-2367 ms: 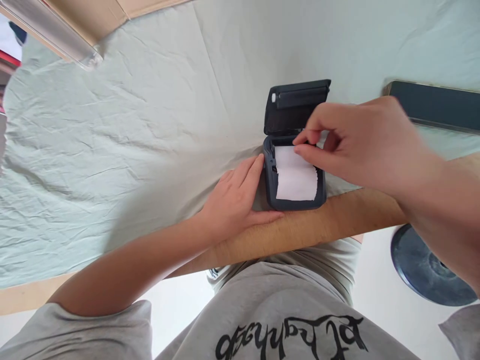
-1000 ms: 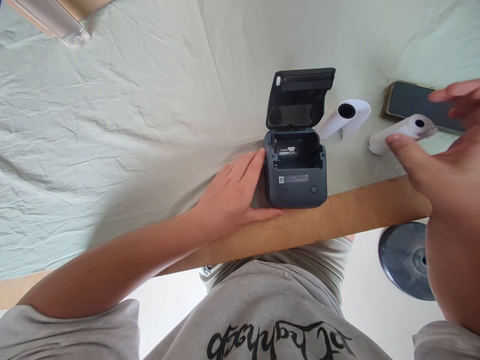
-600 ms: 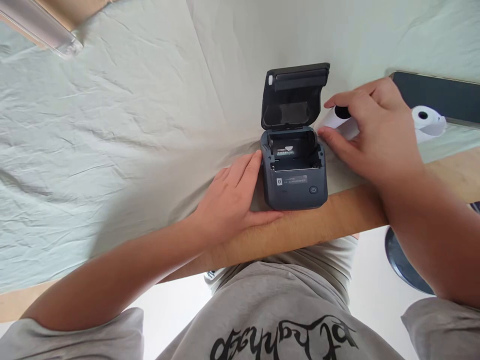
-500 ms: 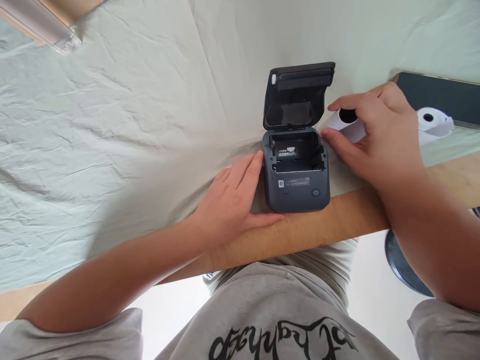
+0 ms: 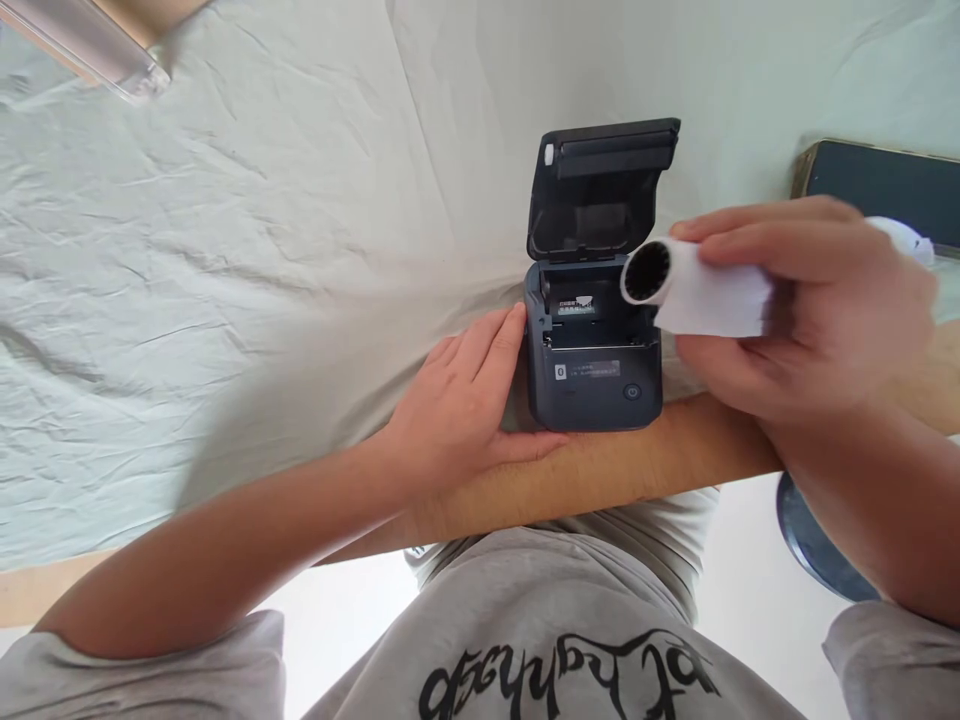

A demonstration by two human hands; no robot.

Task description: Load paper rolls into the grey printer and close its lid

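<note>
A dark label printer [image 5: 592, 405] stands at the table's front edge with its lid [image 5: 600, 195] raised and its inner bay exposed. My left hand [image 5: 457, 400] rests against the printer's left side, fingers stretched out, thumb lying along the front. In my right hand [image 5: 817, 310] is a white paper roll [image 5: 716, 290], gripped between thumb and fingers. The roll's dark hollow end points left and overlaps the right edge of the printer's bay from my viewpoint; whether it touches the printer I cannot tell.
Behind my right hand, a second white roll [image 5: 900, 237] shows in part beside a dark flat-topped box [image 5: 892, 190]. A clear plastic object [image 5: 112, 55] lies at the upper left. Pale wrinkled cloth [image 5: 262, 200] covers the table, whose wooden edge [image 5: 675, 440] runs along the front.
My right hand has lifted the paper roll from beside the printer and tilted it, bringing its hollow end over the printer's right side. My left hand has stayed in place.
</note>
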